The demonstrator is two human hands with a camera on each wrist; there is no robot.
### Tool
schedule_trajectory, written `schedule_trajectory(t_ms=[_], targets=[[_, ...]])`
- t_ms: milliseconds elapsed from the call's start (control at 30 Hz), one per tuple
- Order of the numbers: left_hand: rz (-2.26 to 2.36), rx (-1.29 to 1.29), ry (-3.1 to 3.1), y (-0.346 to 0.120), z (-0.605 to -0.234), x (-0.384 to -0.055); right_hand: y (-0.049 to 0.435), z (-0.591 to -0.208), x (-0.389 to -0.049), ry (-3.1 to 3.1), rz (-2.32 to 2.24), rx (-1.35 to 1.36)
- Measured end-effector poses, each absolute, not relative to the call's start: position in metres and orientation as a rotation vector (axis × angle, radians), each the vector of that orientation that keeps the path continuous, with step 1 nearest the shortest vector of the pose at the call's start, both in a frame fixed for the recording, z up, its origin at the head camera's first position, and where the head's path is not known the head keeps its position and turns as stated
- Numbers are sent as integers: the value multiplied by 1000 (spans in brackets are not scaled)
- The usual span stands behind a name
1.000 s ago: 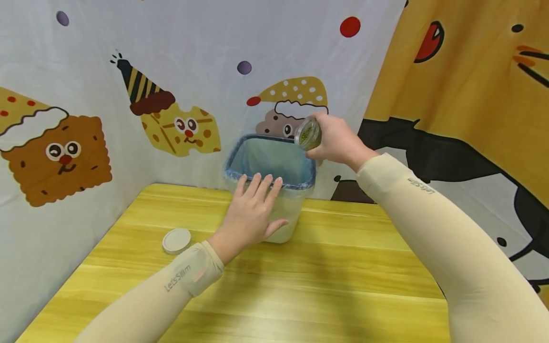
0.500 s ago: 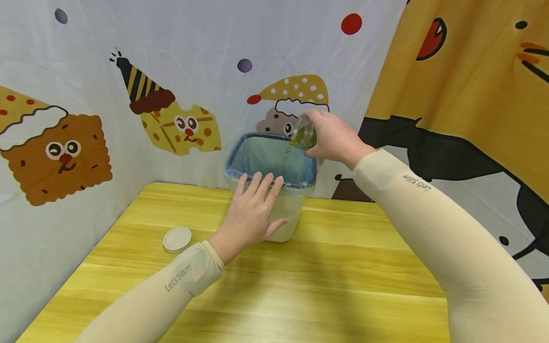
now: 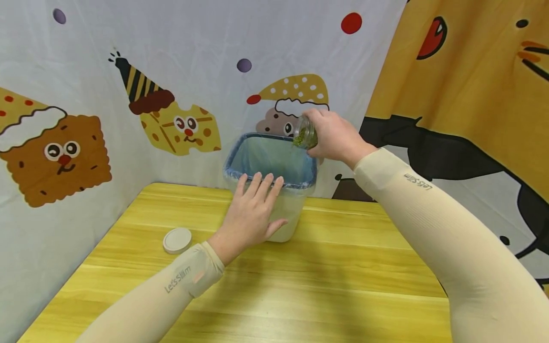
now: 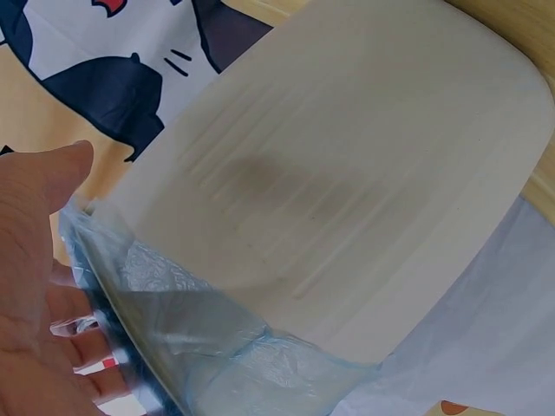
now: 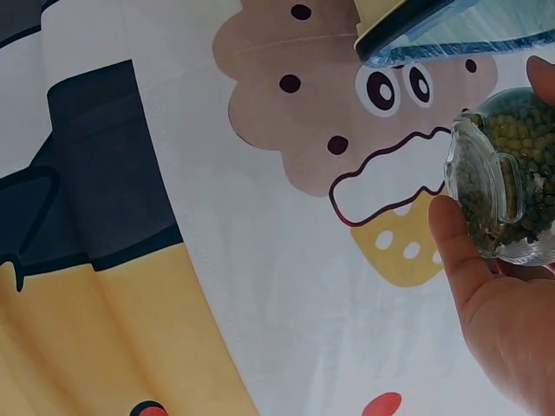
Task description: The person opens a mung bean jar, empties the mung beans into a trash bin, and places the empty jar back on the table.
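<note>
In the head view my right hand (image 3: 336,138) grips a small clear glass jar (image 3: 305,132) of small green beans (image 3: 299,138). It holds the jar tilted, with the mouth facing left over the right rim of a pale bin (image 3: 288,212). The jar (image 5: 512,178), with its beans, also shows in the right wrist view. A blue bag (image 3: 274,157) lines the bin and folds over its rim. My left hand (image 3: 250,214) lies against the bin's near side, its straight fingers reaching up to the rim. Part of the bin's inside is hidden.
A round white lid (image 3: 177,240) lies on the wooden table (image 3: 343,267), left of the bin. Close behind the bin hangs a white cloth (image 3: 184,43) with cartoon prints. A yellow printed cloth (image 3: 463,90) hangs at the right.
My right hand has tipped the jar further down and slightly left. Half a second ago green beans were falling from its mouth into the bin. My left hand has stayed in place.
</note>
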State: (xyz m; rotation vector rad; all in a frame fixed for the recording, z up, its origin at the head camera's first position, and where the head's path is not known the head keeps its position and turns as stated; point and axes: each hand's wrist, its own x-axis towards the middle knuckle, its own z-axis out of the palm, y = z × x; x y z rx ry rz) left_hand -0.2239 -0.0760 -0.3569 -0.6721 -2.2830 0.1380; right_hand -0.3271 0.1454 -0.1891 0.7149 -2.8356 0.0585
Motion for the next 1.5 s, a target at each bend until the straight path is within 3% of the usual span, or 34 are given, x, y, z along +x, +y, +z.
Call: schedule_trajectory(t_ms=[1500], targets=[[162,-678,-2271,-75,-358,-225,144,-171,-327,-2798,-128,727]])
